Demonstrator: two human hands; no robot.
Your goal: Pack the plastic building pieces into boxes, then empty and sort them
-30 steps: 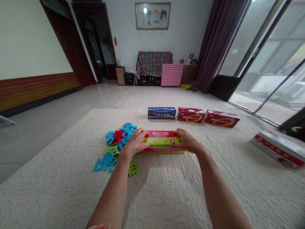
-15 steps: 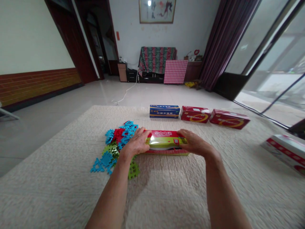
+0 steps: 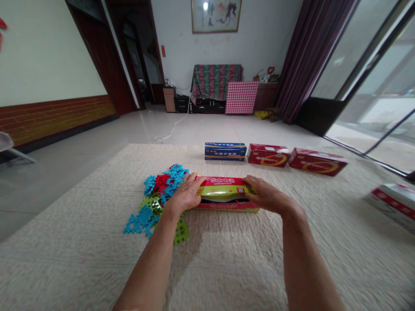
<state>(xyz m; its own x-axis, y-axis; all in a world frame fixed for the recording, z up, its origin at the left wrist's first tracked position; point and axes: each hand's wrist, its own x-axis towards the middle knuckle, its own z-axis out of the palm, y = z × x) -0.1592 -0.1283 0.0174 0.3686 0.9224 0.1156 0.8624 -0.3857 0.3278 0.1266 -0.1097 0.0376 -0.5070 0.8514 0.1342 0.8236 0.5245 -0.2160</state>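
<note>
A red and yellow-green battery box (image 3: 223,190) lies lengthwise across the pale quilted cover in front of me. My left hand (image 3: 186,194) grips its left end, thumb on the front side and fingers over the top. At the right end my right hand (image 3: 267,193) holds the lid in the same way. A dark gap shows between the bowed front edge of the lid and the box's front wall. Just left of the box, partly behind my left hand and forearm, is a pile of blue, red and green plastic building pieces (image 3: 145,214).
Beyond the box stand a blue battery box (image 3: 225,152) and two red boxes, one (image 3: 268,155) beside it and another (image 3: 317,161) farther right. A white and red box (image 3: 394,205) sits at the right edge. The quilted cover (image 3: 97,259) ends before the tiled floor (image 3: 126,129).
The dark gap under the lid's front edge has grown wider. Both hands keep their hold at the box's ends. The view has turned slightly left.
</note>
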